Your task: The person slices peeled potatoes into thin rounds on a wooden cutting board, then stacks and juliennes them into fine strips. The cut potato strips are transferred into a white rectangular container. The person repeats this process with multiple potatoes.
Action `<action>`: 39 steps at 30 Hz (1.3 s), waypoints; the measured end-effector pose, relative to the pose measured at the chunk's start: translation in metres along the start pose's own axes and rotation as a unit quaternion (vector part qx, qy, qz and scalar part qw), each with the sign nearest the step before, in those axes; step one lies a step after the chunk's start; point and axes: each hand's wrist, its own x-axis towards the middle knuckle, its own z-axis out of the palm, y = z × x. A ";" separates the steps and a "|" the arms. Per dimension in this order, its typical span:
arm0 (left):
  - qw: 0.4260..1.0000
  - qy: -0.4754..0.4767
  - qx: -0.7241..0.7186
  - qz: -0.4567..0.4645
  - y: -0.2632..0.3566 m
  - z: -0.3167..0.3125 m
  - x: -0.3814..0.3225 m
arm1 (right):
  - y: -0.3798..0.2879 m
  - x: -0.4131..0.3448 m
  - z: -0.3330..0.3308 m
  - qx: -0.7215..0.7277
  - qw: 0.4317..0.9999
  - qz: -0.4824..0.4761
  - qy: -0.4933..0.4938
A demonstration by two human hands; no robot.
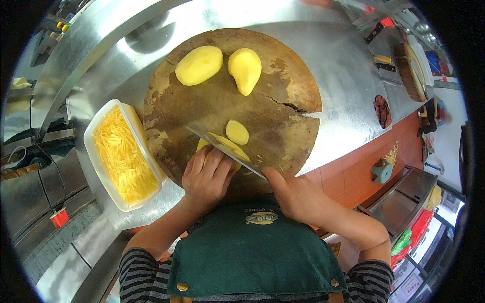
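On a round wooden chopping block (273,140), my left hand (208,176) presses its fingertips onto a peeled potato (202,144), mostly hidden beneath the fingers. My right hand (293,193) grips a broad-bladed knife (227,151), its handle covered by the fist. The blade stands against the potato beside my left fingers, with a potato slice (229,144) along its far side. Another oval slice (238,132) lies flat just beyond. Farther up the block rest two whole peeled potatoes, one oval (199,65) and one pear-shaped (245,70).
Left of the block, a white plastic tub (93,159) holds yellow shreds. The steel table (348,87) carries a piece of dark red meat (382,111) and knives (386,67) at right. A green stool (381,171) stands on the red-tiled floor, and a person (435,115) is far right.
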 end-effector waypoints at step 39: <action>0.999 0.034 0.005 0.000 -0.002 0.001 -0.003 | -0.008 -0.010 -0.012 0.009 1.000 -0.013 -0.007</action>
